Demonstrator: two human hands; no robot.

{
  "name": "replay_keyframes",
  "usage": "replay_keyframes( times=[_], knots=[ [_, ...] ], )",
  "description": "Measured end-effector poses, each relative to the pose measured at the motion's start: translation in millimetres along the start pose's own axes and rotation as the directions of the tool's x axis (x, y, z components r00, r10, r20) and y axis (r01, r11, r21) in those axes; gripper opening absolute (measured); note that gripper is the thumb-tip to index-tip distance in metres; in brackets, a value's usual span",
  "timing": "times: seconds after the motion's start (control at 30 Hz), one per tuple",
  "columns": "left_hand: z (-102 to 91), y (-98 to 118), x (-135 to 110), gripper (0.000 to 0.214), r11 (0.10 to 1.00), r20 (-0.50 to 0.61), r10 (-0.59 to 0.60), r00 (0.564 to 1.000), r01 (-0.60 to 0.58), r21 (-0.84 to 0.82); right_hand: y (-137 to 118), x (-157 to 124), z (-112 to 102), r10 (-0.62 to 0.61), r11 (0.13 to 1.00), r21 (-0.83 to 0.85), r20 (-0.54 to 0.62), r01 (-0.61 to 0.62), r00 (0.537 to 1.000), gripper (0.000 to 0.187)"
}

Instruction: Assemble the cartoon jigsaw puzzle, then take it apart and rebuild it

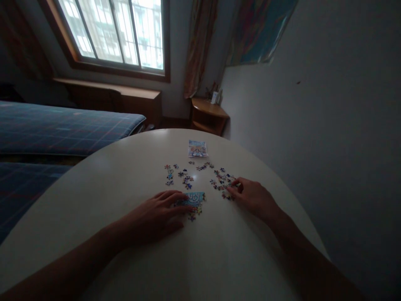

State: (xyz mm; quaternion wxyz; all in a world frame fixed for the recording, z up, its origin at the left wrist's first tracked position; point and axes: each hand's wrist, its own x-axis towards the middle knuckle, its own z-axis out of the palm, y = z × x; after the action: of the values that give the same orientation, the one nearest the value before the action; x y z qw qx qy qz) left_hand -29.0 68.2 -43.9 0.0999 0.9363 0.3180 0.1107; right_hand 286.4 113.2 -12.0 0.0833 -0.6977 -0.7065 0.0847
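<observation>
My left hand (pixel 166 211) lies flat with its fingers apart, the fingertips resting on the left side of a partly joined jigsaw puzzle (pixel 194 199). The joined part is light blue along its far edge and more colourful nearer me; my fingers hide some of it. To the right, my right hand (pixel 250 194) has thumb and forefinger pinched together at a pile of loose puzzle pieces (pixel 221 177). Whatever is between those fingertips is too small to make out. More loose pieces (pixel 187 180) lie scattered beyond the joined part.
A small printed picture (pixel 197 149) lies towards the far edge of the round white table (pixel 140 167). A bed with a plaid cover (pixel 62 127) stands at the left. A wall (pixel 313 125) runs along the right, with a wooden corner shelf (pixel 209 108) behind the table.
</observation>
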Motion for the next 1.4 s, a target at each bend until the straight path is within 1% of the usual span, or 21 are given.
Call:
replay_keyframes(
  times=[0.17, 0.27, 0.37, 0.43, 0.5, 0.6, 0.7, 0.87, 0.97, 1.1, 1.17, 1.3, 1.33, 1.4],
  knots=[
    [1.7, -0.4, 0.3, 0.046, 1.000, -0.032, 0.006, 0.999, -0.007, -0.002, -6.4, -4.2, 0.4, -0.085, 0.978, 0.196, 0.051, 0.073, 0.995, 0.016],
    [1.1, -0.5, 0.6, 0.045, 1.000, -0.041, 0.010, 0.999, -0.010, -0.017, -7.1, -5.8, -0.4, -0.120, 0.964, 0.246, 0.055, 0.103, 0.991, 0.016],
    [1.3, -1.2, 0.3, 0.044, 1.000, -0.050, 0.015, 0.999, -0.017, -0.025, -7.0, -6.6, 2.8, -0.197, 0.960, 0.209, 0.029, 0.187, 0.980, 0.019],
    [2.0, -1.8, -0.1, 0.044, 1.000, -0.050, 0.012, 0.999, -0.014, -0.021, -7.5, -6.2, 8.5, -0.254, 0.954, 0.164, -0.007, 0.251, 0.967, 0.025],
    [2.7, -2.3, -0.5, 0.045, 1.000, -0.049, 0.008, 0.999, -0.009, -0.014, -8.6, -4.9, 15.8, -0.282, 0.950, 0.126, -0.046, 0.286, 0.958, 0.026],
    [3.0, -2.6, -0.8, 0.045, 1.000, -0.047, 0.012, 0.999, -0.012, -0.007, -11.4, -2.9, 24.7, -0.323, 0.938, 0.103, -0.097, 0.332, 0.941, 0.022],
    [2.2, -2.3, -0.5, 0.044, 1.000, -0.049, 0.022, 0.999, -0.022, -0.006, -14.4, -2.9, 26.5, -0.374, 0.915, 0.112, -0.119, 0.387, 0.920, 0.016],
    [1.1, -1.1, -0.2, 0.044, 1.000, -0.054, 0.016, 0.998, -0.017, -0.017, -17.0, -6.3, 22.8, -0.467, 0.863, 0.154, -0.118, 0.481, 0.876, 0.008],
    [1.2, -1.0, -0.1, 0.045, 1.000, -0.053, 0.017, 0.998, -0.018, -0.009, -18.2, -8.0, 22.7, -0.504, 0.841, 0.169, -0.097, 0.514, 0.858, 0.005],
    [2.0, -2.0, -0.2, 0.043, 1.000, -0.057, 0.026, 0.998, -0.027, -0.008, -22.7, -10.7, 22.0, -0.509, 0.840, 0.161, -0.100, 0.519, 0.855, 0.012],
    [3.3, -3.3, -0.3, 0.044, 1.000, -0.050, 0.031, 0.998, -0.031, 0.001, -26.0, -13.0, 20.2, -0.522, 0.832, 0.171, -0.080, 0.528, 0.849, 0.014],
    [6.4, -5.5, -0.7, 0.045, 0.999, -0.053, 0.053, 0.997, -0.052, 0.017, -31.6, -19.3, 16.5, -0.584, 0.791, 0.205, -0.031, 0.577, 0.811, 0.008],
    [6.7, -5.6, -0.7, 0.045, 0.998, -0.053, 0.053, 0.997, -0.052, 0.019, -32.3, -20.7, 16.3, -0.594, 0.784, 0.203, -0.032, 0.587, 0.804, 0.010],
    [6.5, -5.4, -0.8, 0.044, 0.999, -0.050, 0.044, 0.998, -0.043, 0.024, -32.5, -22.2, 17.1, -0.602, 0.778, 0.191, -0.040, 0.598, 0.797, 0.020]
  ],
)
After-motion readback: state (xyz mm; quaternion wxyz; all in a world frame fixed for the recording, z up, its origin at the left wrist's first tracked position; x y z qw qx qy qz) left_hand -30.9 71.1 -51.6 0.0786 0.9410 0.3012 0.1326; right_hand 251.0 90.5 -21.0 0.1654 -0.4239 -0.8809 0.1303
